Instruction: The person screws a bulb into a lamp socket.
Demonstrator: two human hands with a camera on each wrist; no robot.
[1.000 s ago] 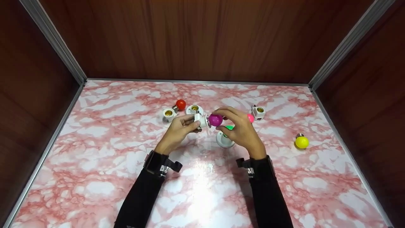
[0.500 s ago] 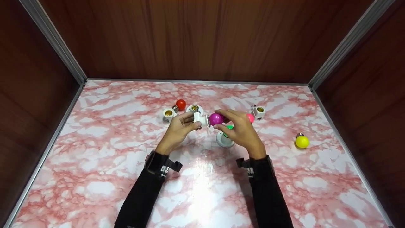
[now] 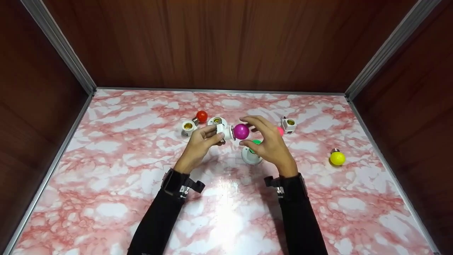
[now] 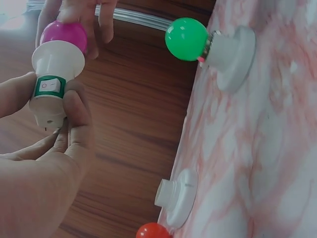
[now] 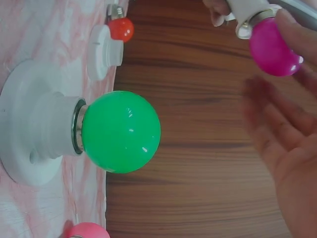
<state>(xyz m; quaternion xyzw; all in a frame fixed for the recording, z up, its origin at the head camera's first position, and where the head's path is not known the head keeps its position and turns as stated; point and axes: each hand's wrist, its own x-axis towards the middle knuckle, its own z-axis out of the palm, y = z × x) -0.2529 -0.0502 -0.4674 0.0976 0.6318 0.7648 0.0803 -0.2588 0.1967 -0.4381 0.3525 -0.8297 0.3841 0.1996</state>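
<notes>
1. Left hand [image 3: 197,147]: fingers clamped on the socket [image 3: 228,133], above the desk [image 3: 116,177].
2. Purple bulb [image 3: 241,131]: in the socket's mouth, between both hands.
3. Right hand [image 3: 271,144]: fingers apart around the bulb.

Before me: round magenta bulb [image 3: 241,131] in white plastic socket [image 3: 228,132]; round red bulb [image 3: 202,116] behind, left; round yellow bulb [image 3: 337,158] right.
</notes>
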